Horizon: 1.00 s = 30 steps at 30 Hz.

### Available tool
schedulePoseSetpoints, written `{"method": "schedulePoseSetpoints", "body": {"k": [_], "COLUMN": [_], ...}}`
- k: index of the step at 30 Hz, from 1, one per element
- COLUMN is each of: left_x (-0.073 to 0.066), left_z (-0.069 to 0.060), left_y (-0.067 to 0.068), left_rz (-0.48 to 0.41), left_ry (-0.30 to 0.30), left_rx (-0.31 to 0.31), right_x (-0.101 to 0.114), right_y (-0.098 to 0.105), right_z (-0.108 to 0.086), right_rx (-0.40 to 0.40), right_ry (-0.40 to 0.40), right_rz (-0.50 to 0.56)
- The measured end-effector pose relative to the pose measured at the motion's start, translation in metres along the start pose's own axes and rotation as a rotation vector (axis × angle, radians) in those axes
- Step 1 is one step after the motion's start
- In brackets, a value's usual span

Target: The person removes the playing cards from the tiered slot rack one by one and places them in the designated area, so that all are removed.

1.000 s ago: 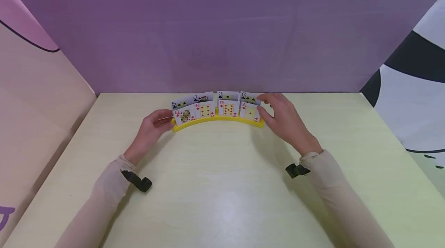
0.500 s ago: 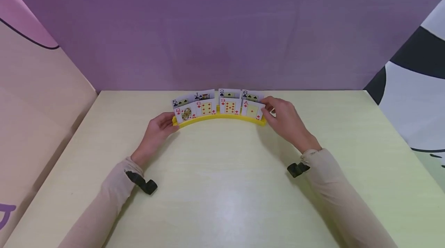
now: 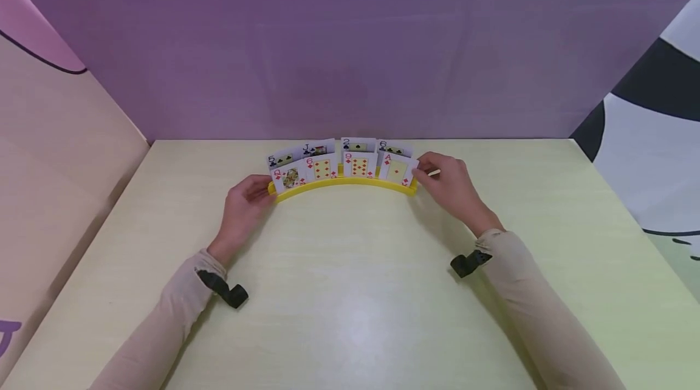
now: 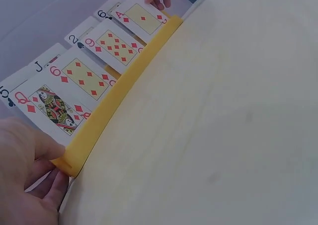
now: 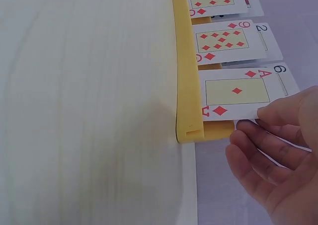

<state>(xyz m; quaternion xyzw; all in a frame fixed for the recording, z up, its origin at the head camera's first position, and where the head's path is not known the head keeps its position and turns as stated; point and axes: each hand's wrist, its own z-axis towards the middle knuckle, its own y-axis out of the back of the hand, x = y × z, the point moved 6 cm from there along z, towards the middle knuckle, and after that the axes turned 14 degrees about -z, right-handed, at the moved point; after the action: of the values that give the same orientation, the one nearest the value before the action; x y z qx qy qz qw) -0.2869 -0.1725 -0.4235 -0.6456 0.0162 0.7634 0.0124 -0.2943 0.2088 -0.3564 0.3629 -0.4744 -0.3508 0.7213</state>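
Observation:
A curved yellow card holder (image 3: pixel 344 181) stands near the table's back edge with two rows of playing cards. In front are the queen (image 3: pixel 290 178), six (image 3: pixel 322 169), nine (image 3: pixel 359 166) and ace of diamonds (image 3: pixel 397 170); behind them show a five, jack, two and six in black suits. My left hand (image 4: pixel 30 170) grips the holder's left end, thumb on its front. My right hand (image 5: pixel 278 150) pinches the ace of diamonds (image 5: pixel 236 93) at its outer edge, thumb on its face, with the other fingers beside the holder's right end.
The pale wooden table (image 3: pixel 350 280) extends in front of the holder. A purple wall panel (image 3: pixel 350 50) rises behind the table's back edge, with pale panels at the left and a black-and-white patterned one at the right.
My right thumb and fingers have closed on the ace's edge, and the ace has shifted slightly to the right and tilted. My left hand has taken a firmer hold of the holder's end.

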Motion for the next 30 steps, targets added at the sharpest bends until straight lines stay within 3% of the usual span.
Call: {"method": "schedulePoseSetpoints", "body": {"k": [6,13,22,30], "left_x": [-0.0009,0.0026,-0.0019,-0.0010], "left_z": [-0.0028,0.0015,0.0051,0.0031], "left_y": [0.0038,0.0012,0.0089,0.0065], "left_rz": [0.035,0.045,0.057,0.045], "left_ry": [0.005,0.056,0.019,0.005], "left_rx": [-0.027,0.015,0.044,0.022], "right_x": [0.0024,0.0011,0.0011,0.0030], "right_y": [-0.0013,0.0020,0.0041,0.0054], "right_z": [0.0028,-0.0008,0.0010,-0.0010], "right_rx": [-0.001,-0.030,-0.038,-0.042], "right_ry": [0.003,0.005,0.006,0.005], "right_rz": [0.000,-0.014,-0.001,0.007]}}
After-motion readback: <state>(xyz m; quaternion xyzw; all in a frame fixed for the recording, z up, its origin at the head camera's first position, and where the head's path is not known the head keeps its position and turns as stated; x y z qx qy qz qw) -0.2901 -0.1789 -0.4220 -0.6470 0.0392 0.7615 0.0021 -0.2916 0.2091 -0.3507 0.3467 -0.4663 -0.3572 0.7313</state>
